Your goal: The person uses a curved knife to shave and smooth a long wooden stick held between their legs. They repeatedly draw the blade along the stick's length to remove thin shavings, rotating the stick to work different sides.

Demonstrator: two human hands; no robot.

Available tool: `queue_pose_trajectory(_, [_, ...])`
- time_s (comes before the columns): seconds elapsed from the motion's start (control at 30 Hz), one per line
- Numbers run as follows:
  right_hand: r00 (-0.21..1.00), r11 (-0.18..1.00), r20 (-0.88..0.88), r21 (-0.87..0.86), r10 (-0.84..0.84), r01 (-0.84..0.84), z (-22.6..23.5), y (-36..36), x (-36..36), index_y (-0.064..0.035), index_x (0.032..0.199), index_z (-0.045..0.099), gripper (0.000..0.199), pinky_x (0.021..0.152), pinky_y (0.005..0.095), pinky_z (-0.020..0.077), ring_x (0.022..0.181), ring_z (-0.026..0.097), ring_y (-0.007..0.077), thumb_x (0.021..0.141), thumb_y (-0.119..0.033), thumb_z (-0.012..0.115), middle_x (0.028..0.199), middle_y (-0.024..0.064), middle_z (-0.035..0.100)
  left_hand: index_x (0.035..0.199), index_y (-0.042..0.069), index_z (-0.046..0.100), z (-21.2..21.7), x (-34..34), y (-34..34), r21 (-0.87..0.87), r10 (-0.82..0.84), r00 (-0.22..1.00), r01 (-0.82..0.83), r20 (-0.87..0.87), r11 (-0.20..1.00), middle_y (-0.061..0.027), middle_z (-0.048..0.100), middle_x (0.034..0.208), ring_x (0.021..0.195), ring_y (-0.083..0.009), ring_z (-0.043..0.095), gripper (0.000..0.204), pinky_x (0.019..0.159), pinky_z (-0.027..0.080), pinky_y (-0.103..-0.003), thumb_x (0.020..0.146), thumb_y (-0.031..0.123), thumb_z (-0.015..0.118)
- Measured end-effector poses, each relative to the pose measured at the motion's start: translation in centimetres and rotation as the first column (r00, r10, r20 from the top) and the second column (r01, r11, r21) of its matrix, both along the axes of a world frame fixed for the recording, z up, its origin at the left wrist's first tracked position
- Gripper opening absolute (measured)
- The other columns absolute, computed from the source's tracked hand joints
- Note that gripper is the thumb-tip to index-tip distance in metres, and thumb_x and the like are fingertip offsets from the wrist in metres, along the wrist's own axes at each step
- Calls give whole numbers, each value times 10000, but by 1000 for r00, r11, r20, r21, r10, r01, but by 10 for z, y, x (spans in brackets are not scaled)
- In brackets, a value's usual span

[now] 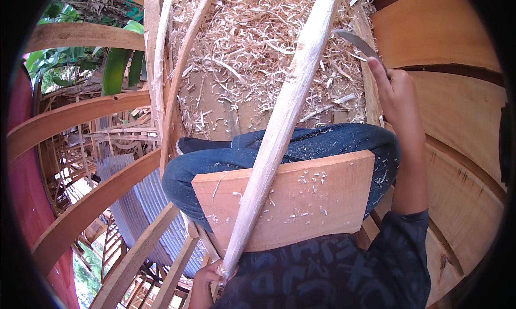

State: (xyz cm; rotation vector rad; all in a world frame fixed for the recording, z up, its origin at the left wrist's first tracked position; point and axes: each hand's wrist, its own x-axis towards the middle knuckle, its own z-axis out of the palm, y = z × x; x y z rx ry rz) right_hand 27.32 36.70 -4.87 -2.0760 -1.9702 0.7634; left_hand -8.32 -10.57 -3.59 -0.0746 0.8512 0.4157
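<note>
- in the head view, the left hand (207, 274) is gripping the lower end of a pale wooden pole (276, 123), which is slanting across the lap.
- the right hand (398, 91) is gripping a curved knife (357, 41), its blade hovering near the pole's upper part.
- a flat board (317, 196) is lying over the legs (344, 137), probably bracing the pole and shielding them.
- the dark shirt (306, 277) is bearing letter-like shapes; no label is showing on pole, board or blade.

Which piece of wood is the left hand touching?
The pale pole: the left hand holds its lower end. The board beneath lies across the legs, neither hand on it.
</note>
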Motion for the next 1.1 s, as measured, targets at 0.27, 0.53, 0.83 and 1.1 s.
queue_pose_trajectory(0.27, [929,1000,-370,-20,-6,-2,24,-79,-31,71,608,488,528,428,309,267,484,294,99,883,-361,614,467,35,329,1125,6,549,1,3,26,110,-294,917,333,-268,937,-16,576,944,857,-95,531,525,777,437,-261,622,87,673])
queue_pose_trajectory(0.53, [874,991,-479,-130,-76,15,30,-128,-23,31,614,493,409,429,275,238,503,277,66,896,-237,621,485,-5,309,1044,16,513,21,43,40,195,-156,636,445,-756,874,-82,564,895,853,-153,519,477,806,425,-295,604,126,660])
queue_pose_trajectory(0.83, [829,914,-463,-90,313,-396,29,-187,-36,30,718,623,448,448,388,392,470,537,332,829,-404,646,515,187,510,1216,-10,497,-5,47,16,278,-52,783,281,-620,919,-56,557,1057,982,-159,504,695,890,386,-291,579,145,726])
queue_pose_trajectory(1.1, [821,843,-203,61,534,-534,26,-207,-49,-10,632,579,500,429,390,424,464,561,325,808,-475,637,500,149,534,1202,-14,527,-15,47,9,173,-96,835,223,-543,959,-25,569,1034,968,-137,505,691,878,385,-276,554,122,725])
